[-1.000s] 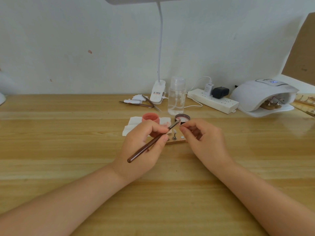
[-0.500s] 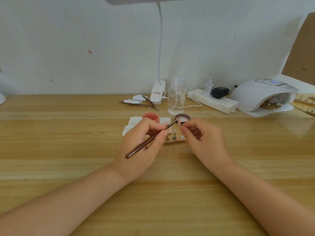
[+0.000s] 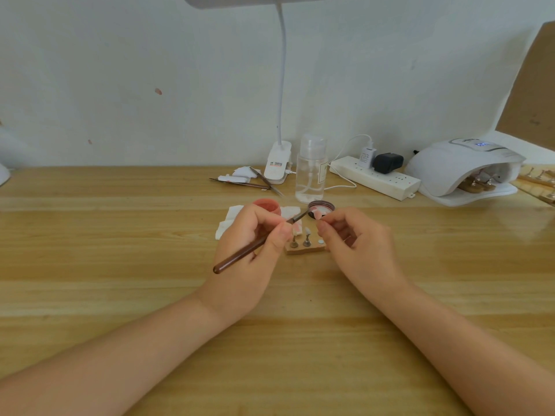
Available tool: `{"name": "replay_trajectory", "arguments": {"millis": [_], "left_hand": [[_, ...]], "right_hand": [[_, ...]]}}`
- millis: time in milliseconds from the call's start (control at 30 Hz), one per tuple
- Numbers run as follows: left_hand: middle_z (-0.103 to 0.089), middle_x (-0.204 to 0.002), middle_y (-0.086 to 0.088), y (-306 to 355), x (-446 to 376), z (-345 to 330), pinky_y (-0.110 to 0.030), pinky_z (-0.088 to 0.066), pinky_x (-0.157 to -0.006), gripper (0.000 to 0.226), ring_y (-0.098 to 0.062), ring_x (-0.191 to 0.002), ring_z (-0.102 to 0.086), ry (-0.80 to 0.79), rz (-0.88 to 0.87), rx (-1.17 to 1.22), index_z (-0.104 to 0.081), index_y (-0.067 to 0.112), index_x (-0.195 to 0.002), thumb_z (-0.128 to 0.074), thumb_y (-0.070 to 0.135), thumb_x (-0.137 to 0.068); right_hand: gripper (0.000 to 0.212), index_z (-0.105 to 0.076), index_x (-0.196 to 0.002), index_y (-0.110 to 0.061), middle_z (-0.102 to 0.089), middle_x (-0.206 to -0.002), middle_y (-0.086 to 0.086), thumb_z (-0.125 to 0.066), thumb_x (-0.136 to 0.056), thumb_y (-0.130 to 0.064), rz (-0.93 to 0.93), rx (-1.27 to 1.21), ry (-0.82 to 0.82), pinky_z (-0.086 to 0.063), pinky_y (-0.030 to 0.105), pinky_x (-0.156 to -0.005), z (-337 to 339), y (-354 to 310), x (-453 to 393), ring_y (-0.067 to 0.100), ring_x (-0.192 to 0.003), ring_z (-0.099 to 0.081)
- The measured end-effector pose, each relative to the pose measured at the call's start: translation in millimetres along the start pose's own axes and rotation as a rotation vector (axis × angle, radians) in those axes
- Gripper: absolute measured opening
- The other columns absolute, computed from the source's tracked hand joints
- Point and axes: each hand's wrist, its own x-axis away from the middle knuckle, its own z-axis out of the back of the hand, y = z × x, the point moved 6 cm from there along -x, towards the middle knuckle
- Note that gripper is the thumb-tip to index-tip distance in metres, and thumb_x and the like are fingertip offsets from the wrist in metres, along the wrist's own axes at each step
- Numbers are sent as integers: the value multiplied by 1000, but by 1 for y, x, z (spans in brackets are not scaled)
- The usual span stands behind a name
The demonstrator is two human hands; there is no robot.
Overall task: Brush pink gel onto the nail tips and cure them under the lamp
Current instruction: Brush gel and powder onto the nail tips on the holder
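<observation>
My left hand [image 3: 252, 250] grips a dark brown brush [image 3: 240, 257], its tip reaching up to a pink nail tip [image 3: 316, 214]. That tip is pinched between the thumb and fingers of my right hand [image 3: 354, 244], just in front of the open gel pot [image 3: 322, 206]. Below, a small wooden holder [image 3: 304, 250] carries two more tips on pegs and one bare peg spot. The pink jar lid [image 3: 267, 206] sits behind my left hand. The white curing lamp [image 3: 462, 166] stands far right with holders inside.
White wipes [image 3: 231, 219] lie under the jar lid. A clear pump bottle [image 3: 310, 169], a clip desk lamp [image 3: 277, 163], tweezers and tools [image 3: 249, 183] and a power strip [image 3: 375, 175] line the back of the wooden desk. More nail holders [image 3: 537, 178] lie at the far right edge.
The brush tip has slid up and right onto the nail tip held by my right hand. Both hands stay almost in place.
</observation>
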Motion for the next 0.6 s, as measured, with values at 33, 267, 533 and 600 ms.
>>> {"name": "replay_trajectory", "arguments": {"millis": [33,267,533,600], "left_hand": [[-67,-86,9,0,-1,0,-45,-49,-91,5,-25,-110,-61,6,6,6,-58,46,-85,-53,45,-85],[-67,-78,17,2,0,-3,-24,-46,-84,11,-8,-95,-61,-45,-17,-15,-59,42,-82,-49,41,-87],[-67,-81,11,0,1,0,-34,-48,-90,8,-15,-100,-63,-24,-42,40,-59,41,-84,-52,39,-88],[-68,-89,9,-5,0,-2,-48,-48,-93,6,-27,-112,-60,-20,8,74,-61,44,-88,-56,41,-85]], "right_hand": [[24,-60,-81,-38,-63,-69,-13,-67,-86,-16,6,2,-1,-47,14,-60,0,0,0,2,-66,-58],[18,-62,-83,-34,-63,-69,-12,-66,-86,-17,6,16,-22,-47,13,-59,-1,0,0,1,-67,-58],[11,-65,-85,-29,-64,-70,-12,-66,-86,-17,-13,15,-25,-47,13,-60,-1,0,0,2,-67,-58],[11,-66,-85,-28,-64,-70,-12,-67,-86,-17,-8,19,-27,-47,14,-60,-1,0,0,2,-67,-58]]}}
